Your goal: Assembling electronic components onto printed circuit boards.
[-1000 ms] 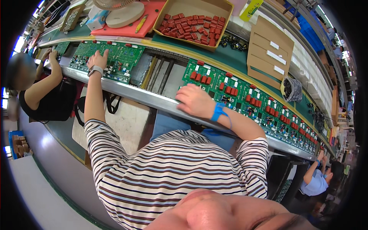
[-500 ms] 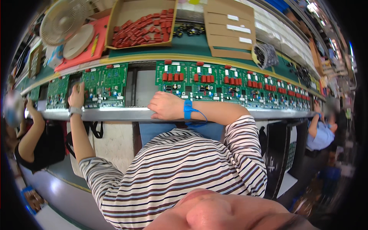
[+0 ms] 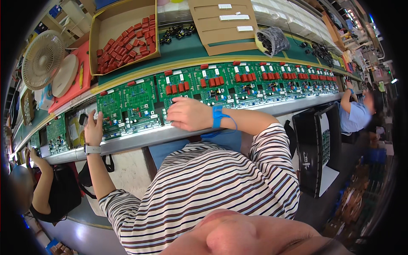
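My left hand stands at the left edge of a green circuit board, fingers raised and apart, touching that edge. This board has red capacitors along its far edge and small parts near its front. My right hand lies palm down over the near left corner of the neighbouring circuit board, which carries a row of upright red capacitors. Its fingers stretch left, and its fingertips are partly hidden. A blue wrist strap circles my right wrist, and a grey watch my left.
More populated boards line the metal rail rightward. Behind stand a cardboard box of red capacitors, loose black parts, a cardboard sheet, a bag and a fan. Co-workers sit at both sides.
The left board has moved right against the capacitor-filled board, closing the gap between them. My left hand has moved along with it, while my right hand stays near the front edge. The view has turned.
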The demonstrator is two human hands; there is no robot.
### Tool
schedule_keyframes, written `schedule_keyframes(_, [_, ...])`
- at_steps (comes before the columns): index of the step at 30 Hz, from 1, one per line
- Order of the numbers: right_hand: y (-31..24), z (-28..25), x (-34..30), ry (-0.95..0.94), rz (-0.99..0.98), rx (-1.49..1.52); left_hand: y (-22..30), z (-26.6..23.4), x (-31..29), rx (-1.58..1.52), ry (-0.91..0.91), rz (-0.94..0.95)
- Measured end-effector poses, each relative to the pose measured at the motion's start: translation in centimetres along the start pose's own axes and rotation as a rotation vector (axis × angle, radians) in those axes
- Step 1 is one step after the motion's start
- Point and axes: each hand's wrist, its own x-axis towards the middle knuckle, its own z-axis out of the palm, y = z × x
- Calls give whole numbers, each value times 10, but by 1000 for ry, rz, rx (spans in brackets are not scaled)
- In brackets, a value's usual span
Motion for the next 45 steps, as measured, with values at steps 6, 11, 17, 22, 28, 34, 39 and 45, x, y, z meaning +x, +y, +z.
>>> schedule_keyframes(6, [14,-30,-14,84,94,-67,0,4,-5,-15,20,28])
schedule_keyframes(11, [34,-47,-2,128,96,-102,14,8,-9,-38,44,-4])
schedule_keyframes(17, [85,-63,42,154,167,-226,45,39,-23,-299,-31,74])
schedule_keyframes(22, [152,-73,47,280,366,-285,74,46,-31,-311,-176,154])
schedule_keyframes(28, [264,-114,6,312,729,-604,73,49,-21,-239,-222,294])
schedule_keyframes(34, [306,-159,-22,455,1031,-651,83,33,-10,-66,-210,178])
schedule_keyframes(39, [325,-161,-5,540,1005,-617,90,33,-9,-87,-87,233])
schedule_keyframes(45, [330,-138,18,554,1066,-718,88,44,0,-107,-61,309])
